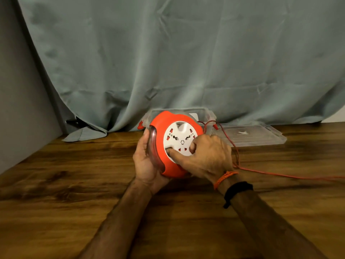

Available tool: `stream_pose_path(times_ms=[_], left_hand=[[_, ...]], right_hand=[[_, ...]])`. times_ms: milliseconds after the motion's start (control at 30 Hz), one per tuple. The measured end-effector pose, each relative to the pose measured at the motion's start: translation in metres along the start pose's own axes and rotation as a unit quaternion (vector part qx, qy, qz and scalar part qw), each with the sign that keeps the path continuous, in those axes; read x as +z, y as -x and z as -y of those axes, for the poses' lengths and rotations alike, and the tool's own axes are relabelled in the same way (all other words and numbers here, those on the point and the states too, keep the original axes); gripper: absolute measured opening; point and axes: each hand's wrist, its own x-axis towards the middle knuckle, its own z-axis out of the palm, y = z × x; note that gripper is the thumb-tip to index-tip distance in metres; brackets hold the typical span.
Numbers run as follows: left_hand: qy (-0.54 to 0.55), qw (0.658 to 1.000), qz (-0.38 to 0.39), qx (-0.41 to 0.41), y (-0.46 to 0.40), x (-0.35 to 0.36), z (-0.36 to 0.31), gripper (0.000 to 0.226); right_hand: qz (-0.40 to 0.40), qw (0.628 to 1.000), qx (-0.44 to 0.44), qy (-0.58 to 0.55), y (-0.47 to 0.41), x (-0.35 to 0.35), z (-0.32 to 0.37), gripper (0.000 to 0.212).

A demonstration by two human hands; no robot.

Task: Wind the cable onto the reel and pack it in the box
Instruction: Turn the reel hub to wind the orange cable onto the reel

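Note:
An orange cable reel (162,126) with a white socket disc (177,135) is held upright above the wooden table. My left hand (144,163) cups its left and lower rim. My right hand (203,156) rests on the white disc, with a finger pressed into a recess at the disc's lower edge. A thin red cable (280,175) leaves the reel's right side, loops near my right wrist and trails off to the right across the table. Behind the reel stands a clear plastic box (207,114), partly hidden by it.
The box's clear lid (261,135) lies flat on the table to the right of the box. A grey-green curtain (168,62) hangs behind, its hem on the table. A grey wall (18,109) borders the left. The wooden table (74,193) stretches toward me.

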Motion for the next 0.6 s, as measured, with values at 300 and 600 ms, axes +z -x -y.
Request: stream_pose_path(times_ms=[300,600], left_hand=[[-0.002,0.991,0.076,-0.111,0.003,-0.01,-0.003,0.079],[0.004,0.987,0.087,-0.136,0.002,-0.012,-0.003,0.076]], right_hand=[[-0.004,0.982,-0.187,-0.023,-0.013,-0.026,-0.027,0.044],[-0.005,0.981,-0.187,0.054,-0.01,-0.015,-0.022,0.063]])
